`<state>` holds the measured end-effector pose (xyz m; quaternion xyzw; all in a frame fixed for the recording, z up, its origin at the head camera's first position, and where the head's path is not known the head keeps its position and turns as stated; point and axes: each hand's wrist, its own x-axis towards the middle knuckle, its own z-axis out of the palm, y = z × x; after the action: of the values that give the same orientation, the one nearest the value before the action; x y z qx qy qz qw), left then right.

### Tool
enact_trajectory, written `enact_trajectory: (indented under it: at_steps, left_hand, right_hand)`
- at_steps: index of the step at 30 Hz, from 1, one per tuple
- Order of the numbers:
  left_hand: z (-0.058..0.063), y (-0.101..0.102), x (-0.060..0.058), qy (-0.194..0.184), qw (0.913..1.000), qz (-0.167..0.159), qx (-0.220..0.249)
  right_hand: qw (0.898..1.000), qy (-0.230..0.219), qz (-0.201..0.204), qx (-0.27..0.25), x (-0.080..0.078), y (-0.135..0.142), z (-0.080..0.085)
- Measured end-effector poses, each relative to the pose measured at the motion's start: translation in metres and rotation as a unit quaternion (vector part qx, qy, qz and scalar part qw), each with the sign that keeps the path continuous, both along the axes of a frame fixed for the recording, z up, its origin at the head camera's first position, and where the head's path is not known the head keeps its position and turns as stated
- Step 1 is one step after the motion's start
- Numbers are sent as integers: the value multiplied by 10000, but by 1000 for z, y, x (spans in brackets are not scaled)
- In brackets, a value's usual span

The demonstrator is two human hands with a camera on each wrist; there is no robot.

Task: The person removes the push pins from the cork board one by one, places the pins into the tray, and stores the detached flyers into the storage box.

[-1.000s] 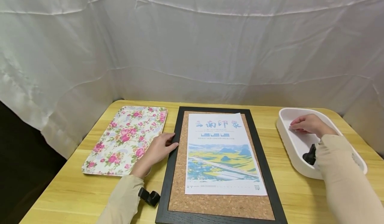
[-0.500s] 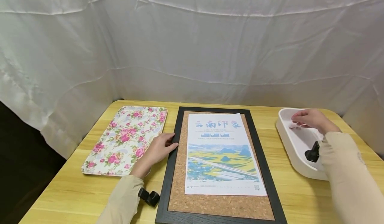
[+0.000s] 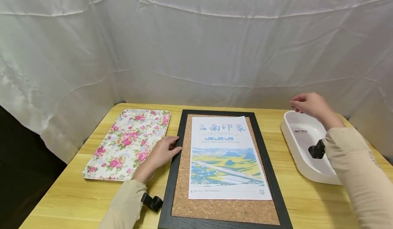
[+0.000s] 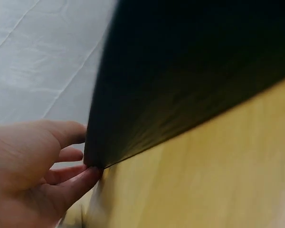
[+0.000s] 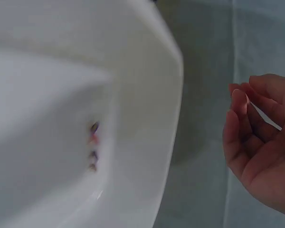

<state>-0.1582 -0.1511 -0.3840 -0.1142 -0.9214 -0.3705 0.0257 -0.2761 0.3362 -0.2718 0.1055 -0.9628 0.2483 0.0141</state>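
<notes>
A black-framed cork board [image 3: 225, 211] lies in the middle of the table, with a printed landscape poster [image 3: 228, 167] on it. In the head view my left hand [image 3: 164, 150] touches the board's left edge. Its thumb and fingertips meet the frame's side [image 4: 123, 109] in the left wrist view, fingers fairly straight. My right hand [image 3: 311, 104] is above the far end of a white tub [image 3: 290, 137]. Its fingers curl toward the thumb [image 5: 263, 137]; I cannot tell whether something tiny is between the fingertips. Several small coloured bits [image 5: 93, 147] lie on the tub's floor.
A floral tray [image 3: 126, 143] lies left of the board, beneath the left forearm's inner side. Black wrist cameras [image 3: 152, 201] are strapped to both wrists. A pale curtain [image 3: 196, 51] hangs behind the wooden table [image 3: 61, 201].
My right hand has risen out of the tub and toward its far rim, uncovering the small bits inside. My left hand has stayed at the board's edge.
</notes>
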Motion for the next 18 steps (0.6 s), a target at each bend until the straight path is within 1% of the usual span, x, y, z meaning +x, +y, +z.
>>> enact_trajectory:
  at_steps: [3, 6, 9, 11, 13, 15, 18]
  left_hand:
    - [3, 0, 2, 9, 9999, -23, -119]
    - [12, 2, 4, -55, 9999, 0, -99]
    - [22, 5, 9, -97, 9999, 40, -15]
    - [28, 9, 13, -106, 9999, -7, 63]
    - [33, 15, 17, -182, 9997, -76, 175]
    - [38, 21, 20, -363, 9985, -132, 391]
    - [41, 29, 25, -865, 9934, -65, 757]
  right_hand:
    - [10000, 75, 29, -8, 2, -15, 3]
    - [9999, 108, 78, -57, 4, -29, 5]
    - [9996, 75, 188, -188, 7, -46, 6]
    - [9992, 33, 283, -275, 9, -58, 5]
    - [9984, -110, 404, -380, 11, -70, 4]
    - [9970, -295, 542, -459, 14, -82, 1]
    - [9942, -613, 752, -474, 20, -101, -6]
